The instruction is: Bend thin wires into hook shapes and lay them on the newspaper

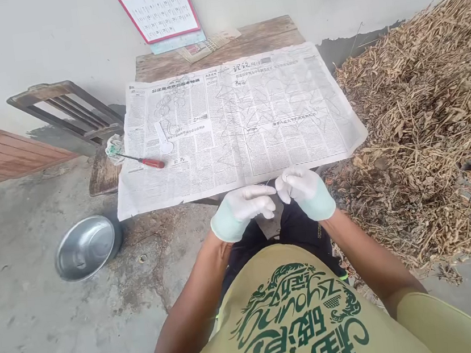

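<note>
Both hands wear white gloves with pale green cuffs, just off the front edge of a newspaper (218,173) spread over a wooden table. My left hand (250,204) points its index finger toward the other hand, its remaining fingers curled. A thin wire (268,184) loops above that fingertip. Closed in a pinch, my right hand (299,186) holds the wire beside the left fingertip. On the newspaper lie a screwdriver (152,162) with a red handle and a white spoon-like piece (165,139). Thin wire shapes, rings at left and zigzags at right, also appear on the paper.
A calendar (161,8) leans on the wall behind the wooden table (261,33). At left are a wooden chair (65,97) with a crumpled bag (115,148) and a metal basin (89,247) on the floor. Dry straw (417,120) is heaped at right.
</note>
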Tool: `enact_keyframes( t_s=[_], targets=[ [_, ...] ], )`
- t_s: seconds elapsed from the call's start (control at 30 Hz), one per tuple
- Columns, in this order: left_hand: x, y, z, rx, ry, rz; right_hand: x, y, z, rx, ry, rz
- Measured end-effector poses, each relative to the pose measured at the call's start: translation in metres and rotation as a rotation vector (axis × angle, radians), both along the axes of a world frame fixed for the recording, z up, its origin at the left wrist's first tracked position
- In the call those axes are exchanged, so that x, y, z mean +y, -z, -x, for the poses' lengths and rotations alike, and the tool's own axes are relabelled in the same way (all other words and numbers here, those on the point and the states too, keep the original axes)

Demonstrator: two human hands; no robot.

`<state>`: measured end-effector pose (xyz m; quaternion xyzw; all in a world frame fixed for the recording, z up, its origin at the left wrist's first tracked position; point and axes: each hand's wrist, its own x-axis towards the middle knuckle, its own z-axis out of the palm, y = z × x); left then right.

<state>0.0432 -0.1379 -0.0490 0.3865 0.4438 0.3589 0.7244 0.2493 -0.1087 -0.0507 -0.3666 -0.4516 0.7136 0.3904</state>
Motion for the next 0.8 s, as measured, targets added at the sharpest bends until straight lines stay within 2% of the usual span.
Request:
enact_keyframes(
  t_s=[0.2,0.43,0.53,0.67,0.8],
  targets=[
    [-0.004,-0.004,-0.004,0.058,-0.049,-0.073,-0.001,0.001,0.006,0.101,-0.028,0.057],
    [-0.004,0.002,0.003,0.082,-0.099,-0.071,-0.005,0.012,0.005,0.141,-0.005,0.13],
    [-0.007,-0.001,0.002,0.138,-0.127,-0.105,-0.006,0.015,0.005,0.159,-0.019,0.178],
    [-0.02,-0.018,-0.008,0.346,-0.11,-0.185,-0.004,0.02,0.007,0.2,-0.007,0.265],
    [-0.033,-0.031,-0.022,0.753,-0.139,-0.376,-0.007,0.021,0.011,0.242,-0.005,0.386]
  ],
)
